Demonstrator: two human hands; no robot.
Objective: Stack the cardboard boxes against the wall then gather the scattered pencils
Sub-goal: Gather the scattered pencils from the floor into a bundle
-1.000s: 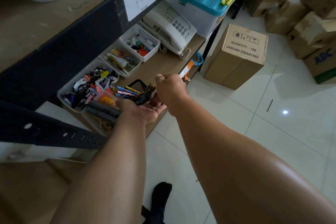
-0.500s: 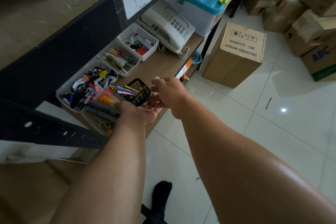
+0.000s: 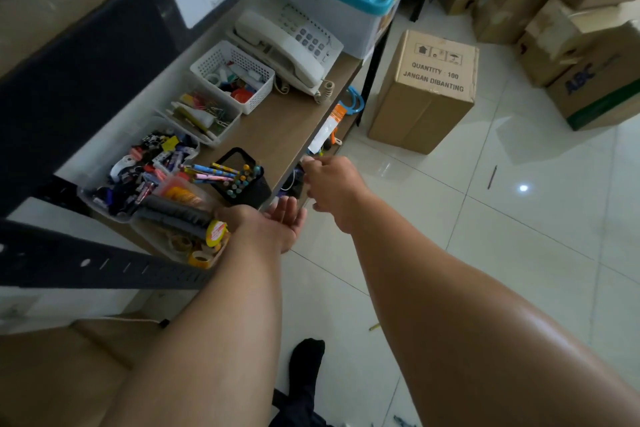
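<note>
Pencils [image 3: 239, 179] — just beside the hands [image 3: 281, 222]

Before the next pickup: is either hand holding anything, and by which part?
Left hand lies palm up, empty. Right hand curls away from camera; nothing shows in it, but I cannot tell.

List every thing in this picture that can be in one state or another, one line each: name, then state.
pencil cup: standing on shelf, pencils inside
left hand: open, palm up, empty
right hand: fingers curled; contents unclear
storage box: lid shut
telephone: handset on cradle
cardboard box: closed, upright
loose pencil: lying on floor, not gathered
</note>
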